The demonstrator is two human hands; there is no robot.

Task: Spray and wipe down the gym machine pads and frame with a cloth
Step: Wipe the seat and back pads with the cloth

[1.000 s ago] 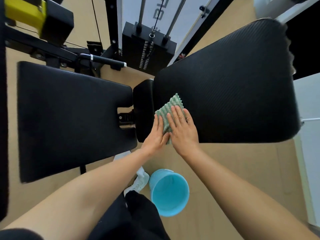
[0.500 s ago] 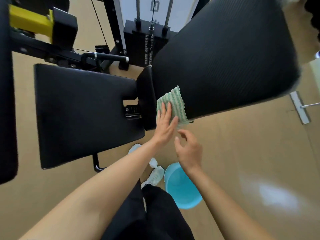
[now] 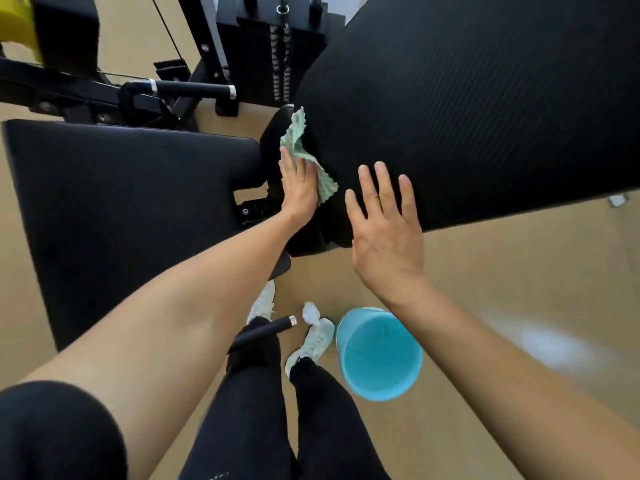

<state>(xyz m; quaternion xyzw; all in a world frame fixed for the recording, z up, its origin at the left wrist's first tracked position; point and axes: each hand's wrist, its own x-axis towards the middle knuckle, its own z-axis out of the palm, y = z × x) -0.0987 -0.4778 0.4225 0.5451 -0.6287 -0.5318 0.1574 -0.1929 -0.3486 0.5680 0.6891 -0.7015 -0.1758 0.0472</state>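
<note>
Cloth (image 3: 297,144), single, sits pressed under left hand (image 3: 300,190); right hand (image 3: 388,237) splayed.

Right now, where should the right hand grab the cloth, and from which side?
Probably pinch the cloth by its loose lower-right corner, coming from the right. It sticks out past the left hand, which presses the middle flat; the right hand is open beside it.

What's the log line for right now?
left hand: presses green cloth on pad | right hand: spread, empty | blue bucket: on floor
</note>
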